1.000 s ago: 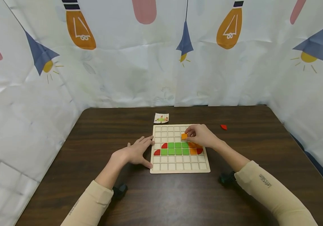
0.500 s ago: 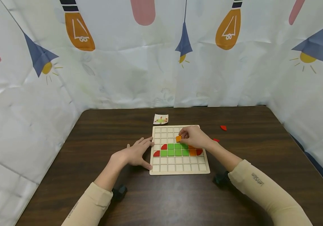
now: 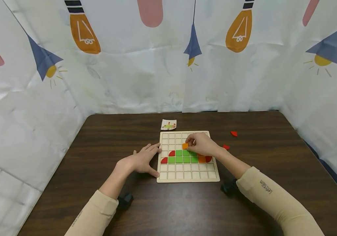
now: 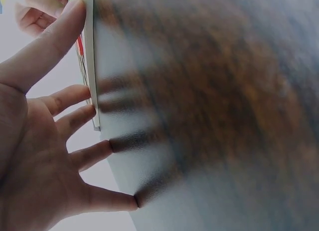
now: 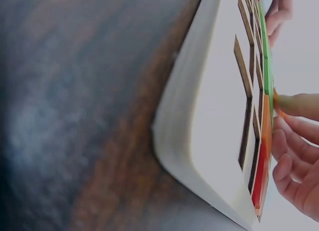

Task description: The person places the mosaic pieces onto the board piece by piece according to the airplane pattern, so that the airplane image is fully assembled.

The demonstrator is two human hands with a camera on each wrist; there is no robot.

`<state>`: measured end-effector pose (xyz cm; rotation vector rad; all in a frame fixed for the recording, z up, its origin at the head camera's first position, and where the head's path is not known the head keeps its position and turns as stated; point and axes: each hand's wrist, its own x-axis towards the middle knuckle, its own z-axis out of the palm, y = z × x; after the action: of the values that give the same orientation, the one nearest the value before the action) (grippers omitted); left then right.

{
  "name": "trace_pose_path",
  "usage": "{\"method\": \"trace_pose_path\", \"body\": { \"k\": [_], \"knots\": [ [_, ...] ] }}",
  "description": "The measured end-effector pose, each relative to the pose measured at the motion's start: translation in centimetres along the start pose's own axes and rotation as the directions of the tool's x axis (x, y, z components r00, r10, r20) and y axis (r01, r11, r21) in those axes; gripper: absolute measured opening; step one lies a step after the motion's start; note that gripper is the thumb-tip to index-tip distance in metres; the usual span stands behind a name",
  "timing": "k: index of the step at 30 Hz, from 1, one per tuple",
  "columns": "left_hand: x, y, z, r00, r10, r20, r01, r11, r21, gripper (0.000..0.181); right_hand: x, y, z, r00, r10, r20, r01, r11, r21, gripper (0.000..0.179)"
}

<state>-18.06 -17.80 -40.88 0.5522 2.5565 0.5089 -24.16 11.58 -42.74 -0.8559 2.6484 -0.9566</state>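
A pale wooden grid board [image 3: 183,175] lies on the table. My left hand [image 3: 141,160] has its fingers spread, thumb and fingertips at the board's left edge; the left wrist view shows the thumb [image 4: 65,26] against the rim. Between thumb and fingers, my right hand [image 3: 203,144] pinches an orange square tile [image 3: 185,146] at the row just above the green tiles [image 3: 179,159]. Those fill the middle of two rows, with red quarter-round tiles [image 3: 164,160] at their left ends. Orange [image 3: 202,159] and red tiles [image 3: 208,159] sit at the right, partly hidden by my right hand.
Behind the board lies a small pattern card [image 3: 168,124] printed with a coloured grid figure. Two loose red pieces, one farther back [image 3: 234,133] and one near my right wrist [image 3: 226,147], lie right of the board. A printed curtain [image 3: 145,82] hangs behind the table.
My right hand has moved left with the orange tile and slightly down toward the green row. The red piece near its wrist has come into view. My left hand stays at the board's edge.
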Motion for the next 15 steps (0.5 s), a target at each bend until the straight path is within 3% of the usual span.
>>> {"method": "trace_pose_path", "body": {
  "k": [15],
  "knots": [
    [-0.1,0.0,0.0,1.000,0.011,-0.003,-0.011,1.000,0.006,0.090,-1.5,0.7,-2.0,1.000,0.026,-0.008,-0.026,1.000,0.014,0.021]
  ]
}}
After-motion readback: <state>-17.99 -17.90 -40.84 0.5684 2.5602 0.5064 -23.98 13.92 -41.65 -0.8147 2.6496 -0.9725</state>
